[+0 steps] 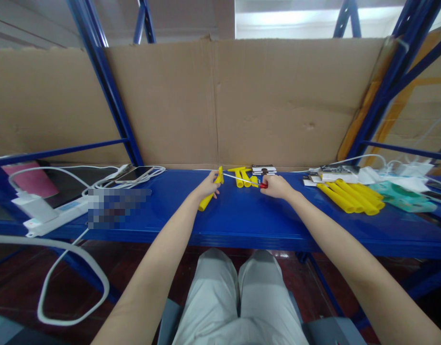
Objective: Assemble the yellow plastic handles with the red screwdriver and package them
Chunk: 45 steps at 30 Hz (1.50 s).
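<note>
My left hand is closed around a yellow T-shaped plastic piece, its tube slanting down toward me and its head up. In my right hand is a screwdriver with a red handle. Its thin metal shaft runs leftward, and the tip reaches the head of the yellow piece; whether it touches cannot be made out. Behind and between my hands, several similar yellow T-shaped pieces lie on the blue tabletop. A small black-and-white item sits just beyond them, against the cardboard.
Several yellow tubes lie at the right, beside a teal plastic holder and boxes. On the left are a white power strip and coiled white cables. Cardboard walls the back between blue metal posts.
</note>
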Each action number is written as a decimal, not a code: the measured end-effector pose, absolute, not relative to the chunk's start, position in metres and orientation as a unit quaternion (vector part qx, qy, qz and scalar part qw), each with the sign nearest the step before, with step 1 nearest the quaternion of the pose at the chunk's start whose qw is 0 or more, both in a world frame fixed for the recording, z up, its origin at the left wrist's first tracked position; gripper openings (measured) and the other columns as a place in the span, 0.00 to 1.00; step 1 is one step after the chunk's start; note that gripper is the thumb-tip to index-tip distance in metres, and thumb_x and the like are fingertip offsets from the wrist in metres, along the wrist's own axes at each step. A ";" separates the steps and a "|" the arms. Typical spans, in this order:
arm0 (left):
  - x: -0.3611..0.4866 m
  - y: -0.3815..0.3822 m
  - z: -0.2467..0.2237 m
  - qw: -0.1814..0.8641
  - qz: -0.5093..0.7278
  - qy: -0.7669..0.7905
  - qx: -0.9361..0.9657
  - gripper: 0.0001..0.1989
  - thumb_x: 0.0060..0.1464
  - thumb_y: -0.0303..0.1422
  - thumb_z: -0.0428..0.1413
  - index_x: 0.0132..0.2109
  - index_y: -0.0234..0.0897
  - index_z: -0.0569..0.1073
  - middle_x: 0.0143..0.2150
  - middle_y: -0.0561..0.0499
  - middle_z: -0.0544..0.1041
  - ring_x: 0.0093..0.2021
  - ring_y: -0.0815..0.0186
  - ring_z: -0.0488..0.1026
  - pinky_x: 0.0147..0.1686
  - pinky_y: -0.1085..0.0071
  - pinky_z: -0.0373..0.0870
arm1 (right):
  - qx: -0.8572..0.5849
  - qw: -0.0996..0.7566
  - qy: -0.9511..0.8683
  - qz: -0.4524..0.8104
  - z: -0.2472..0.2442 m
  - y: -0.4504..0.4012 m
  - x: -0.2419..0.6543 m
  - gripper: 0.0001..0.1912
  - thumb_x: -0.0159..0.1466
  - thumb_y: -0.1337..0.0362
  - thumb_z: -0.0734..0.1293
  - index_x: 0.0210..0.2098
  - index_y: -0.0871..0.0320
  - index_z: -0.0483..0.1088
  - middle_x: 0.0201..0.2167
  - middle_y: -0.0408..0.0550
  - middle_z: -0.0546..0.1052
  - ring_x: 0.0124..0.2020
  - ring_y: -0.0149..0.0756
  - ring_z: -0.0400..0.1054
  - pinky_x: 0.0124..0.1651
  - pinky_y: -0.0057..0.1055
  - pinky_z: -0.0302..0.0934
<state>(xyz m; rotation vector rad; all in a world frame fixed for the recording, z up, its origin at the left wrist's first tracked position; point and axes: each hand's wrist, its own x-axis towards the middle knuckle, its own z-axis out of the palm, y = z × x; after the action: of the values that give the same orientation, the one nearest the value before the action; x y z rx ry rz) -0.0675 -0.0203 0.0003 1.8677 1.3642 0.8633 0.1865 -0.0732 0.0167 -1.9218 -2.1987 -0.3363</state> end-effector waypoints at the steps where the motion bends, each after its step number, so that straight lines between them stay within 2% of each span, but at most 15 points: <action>1: -0.068 -0.021 0.000 0.330 0.331 0.522 0.713 0.26 0.57 0.22 0.49 0.61 0.43 0.54 0.64 0.39 0.61 0.22 0.80 0.68 0.16 0.82 0.67 | -0.653 0.099 -0.742 -0.110 0.017 -0.074 0.185 0.09 0.56 0.62 0.64 0.36 0.56 0.71 0.35 0.51 0.79 0.37 0.42 0.72 0.33 0.29 0.54; 7: -0.068 -0.021 0.000 0.329 0.335 0.519 0.714 0.25 0.58 0.22 0.48 0.60 0.42 0.55 0.63 0.39 0.62 0.21 0.81 0.67 0.16 0.81 0.67 | -0.663 0.101 -0.735 -0.100 0.017 -0.075 0.183 0.10 0.58 0.62 0.63 0.39 0.57 0.70 0.36 0.53 0.79 0.38 0.41 0.72 0.33 0.29 0.54; 16: -0.069 -0.019 -0.001 0.324 0.330 0.518 0.719 0.26 0.58 0.25 0.50 0.61 0.43 0.54 0.62 0.40 0.63 0.22 0.80 0.68 0.17 0.81 0.67 | -0.659 0.107 -0.733 -0.133 0.015 -0.070 0.188 0.09 0.58 0.60 0.62 0.33 0.55 0.72 0.34 0.51 0.80 0.39 0.43 0.73 0.36 0.30 0.56; 28: -0.068 -0.023 0.001 0.331 0.331 0.516 0.717 0.26 0.57 0.22 0.48 0.61 0.41 0.54 0.62 0.39 0.63 0.22 0.79 0.68 0.16 0.80 0.67 | -0.681 0.108 -0.713 -0.122 0.016 -0.072 0.186 0.10 0.58 0.61 0.63 0.39 0.56 0.70 0.35 0.53 0.79 0.38 0.43 0.73 0.33 0.30 0.56; 34: -0.068 -0.025 0.003 0.333 0.326 0.515 0.720 0.26 0.57 0.21 0.47 0.61 0.41 0.54 0.63 0.39 0.62 0.22 0.80 0.68 0.16 0.81 0.67 | -0.685 0.111 -0.711 -0.115 0.016 -0.072 0.186 0.12 0.58 0.62 0.62 0.41 0.57 0.70 0.39 0.53 0.79 0.42 0.44 0.73 0.38 0.31 0.57; 39: -0.068 -0.022 0.002 0.333 0.327 0.517 0.718 0.26 0.57 0.21 0.48 0.61 0.41 0.54 0.61 0.39 0.64 0.21 0.80 0.68 0.17 0.81 0.67 | -0.682 0.103 -0.717 -0.103 0.017 -0.072 0.187 0.10 0.59 0.62 0.62 0.37 0.56 0.72 0.39 0.51 0.80 0.45 0.45 0.72 0.42 0.33 0.58; 45: -0.068 -0.021 0.000 0.331 0.334 0.515 0.717 0.26 0.57 0.21 0.48 0.60 0.41 0.55 0.62 0.38 0.63 0.21 0.80 0.67 0.16 0.80 0.67 | -0.684 0.105 -0.715 -0.104 0.016 -0.072 0.185 0.10 0.57 0.63 0.63 0.38 0.56 0.71 0.37 0.52 0.79 0.41 0.44 0.72 0.37 0.31 0.57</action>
<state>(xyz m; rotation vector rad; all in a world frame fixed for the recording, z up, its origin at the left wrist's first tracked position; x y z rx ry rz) -0.0678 -0.0209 0.0001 1.8737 1.3451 0.8733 0.1848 -0.0725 0.0163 -2.0151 -2.1071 -0.3075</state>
